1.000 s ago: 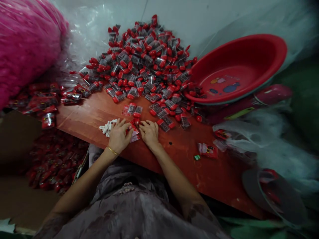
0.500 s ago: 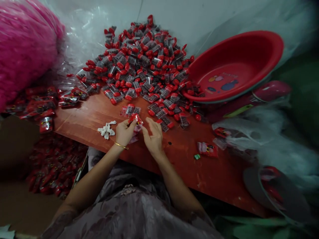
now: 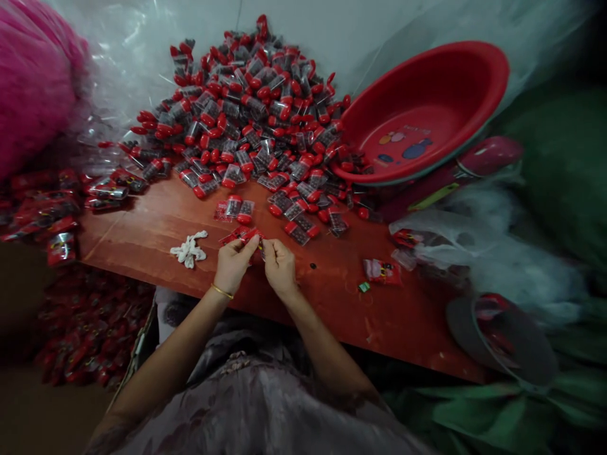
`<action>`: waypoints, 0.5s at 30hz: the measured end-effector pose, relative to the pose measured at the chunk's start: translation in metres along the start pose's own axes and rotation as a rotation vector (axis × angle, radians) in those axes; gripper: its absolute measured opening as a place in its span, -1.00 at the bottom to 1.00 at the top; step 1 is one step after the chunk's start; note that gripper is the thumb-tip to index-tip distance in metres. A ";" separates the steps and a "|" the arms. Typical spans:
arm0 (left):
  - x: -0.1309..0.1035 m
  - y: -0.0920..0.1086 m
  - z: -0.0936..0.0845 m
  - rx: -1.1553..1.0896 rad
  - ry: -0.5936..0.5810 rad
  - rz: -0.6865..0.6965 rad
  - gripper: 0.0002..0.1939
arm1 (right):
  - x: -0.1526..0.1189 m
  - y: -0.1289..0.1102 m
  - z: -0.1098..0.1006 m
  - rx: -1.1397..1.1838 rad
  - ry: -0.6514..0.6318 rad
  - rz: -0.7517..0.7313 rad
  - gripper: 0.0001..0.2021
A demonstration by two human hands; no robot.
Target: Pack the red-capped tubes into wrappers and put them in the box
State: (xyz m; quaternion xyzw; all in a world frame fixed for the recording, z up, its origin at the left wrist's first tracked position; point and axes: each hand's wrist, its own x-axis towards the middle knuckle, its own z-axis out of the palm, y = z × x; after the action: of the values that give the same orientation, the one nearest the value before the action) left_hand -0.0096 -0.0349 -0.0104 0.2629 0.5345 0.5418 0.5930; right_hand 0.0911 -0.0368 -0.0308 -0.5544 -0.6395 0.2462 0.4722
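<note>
- Your left hand has its thumb and fingertips together, the grip clamped on a small red packet.
- Your right hand pinches at the right end of that same packet, thumb against fingers; the exact spot is hidden by your fingertips.
- The packet sits between your two hands, over the near part of the reddish worktop, in front of your body.
- On your left wrist you wear a gold-coloured bracelet.
- Just left of your left hand lies a crumpled white bundle, apart from your fingers.
- Beyond your hands, two clear containers with red ends lie side by side.
- Past those rises a wide heap of similar containers, its right edge spilling into the tilted red basin.
- To your far left on the worktop lie finished-looking red packs, with a bulging pink bag behind them.
- Below the worktop's left edge you have many more red packages piled together.
- To your right, well apart from your hand, lie a red-and-pink packet and a tiny green piece near it.
- Farther right stands a grey tub with red items inside.
</note>
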 end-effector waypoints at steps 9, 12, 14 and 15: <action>-0.002 0.023 -0.011 -0.212 0.051 -0.225 -0.63 | 0.030 0.026 -0.048 -0.629 -0.139 -0.044 -0.69; -0.002 0.023 -0.013 -0.242 0.038 -0.277 -0.64 | 0.030 0.042 -0.065 -0.874 -0.203 0.064 -0.59; -0.003 0.020 -0.012 -0.250 0.027 -0.278 -0.63 | 0.025 0.049 -0.070 -0.886 -0.244 0.070 -0.57; -0.004 0.017 -0.011 -0.249 0.022 -0.274 -0.62 | 0.022 0.051 -0.070 -0.874 -0.238 0.068 -0.54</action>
State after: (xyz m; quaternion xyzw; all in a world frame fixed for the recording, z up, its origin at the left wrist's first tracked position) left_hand -0.0250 -0.0365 0.0030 0.1065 0.5006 0.5206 0.6834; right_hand 0.1783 -0.0173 -0.0355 -0.6902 -0.7148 0.0306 0.1085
